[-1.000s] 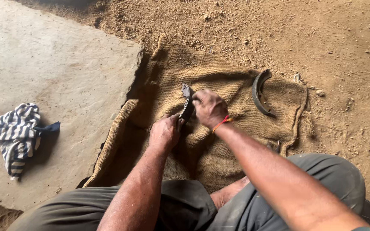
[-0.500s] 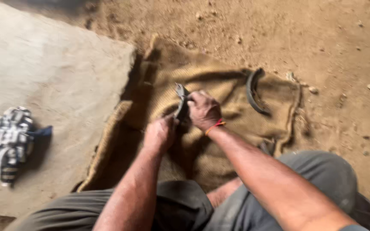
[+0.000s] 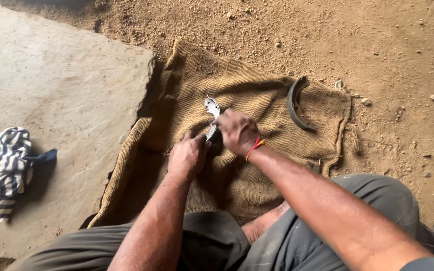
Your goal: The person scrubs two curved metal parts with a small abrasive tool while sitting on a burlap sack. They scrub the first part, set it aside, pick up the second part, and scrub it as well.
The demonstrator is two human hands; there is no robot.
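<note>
A curved metal brake shoe lies gripped over the middle of a burlap sack spread on the dirt floor. Its long axis runs nearly straight away from the person, tilted a little to their left, with the bare, notched end pointing up and away and the near end buried under the hands (so only the far half of the arc can be seen). The left hand is curled shut around the near end of the brake shoe, knuckles up, thumb side toward the metal, the forearm coming up from the lower middle of the view with the wrist almost straight. The right hand is clenched on the same piece from the right side, just above the left hand and touching it, back of the hand facing up; a red and yellow thread circles its wrist, and the forearm slants in from the lower right. A second, darker brake shoe lies loose on the sack, well apart to the right, its arc opening rightward. To the left of the sack is a flat stone slab, and on it a striped blue and white cloth lies crumpled. The person's knees in grey-green trousers frame the bottom of the view.
</note>
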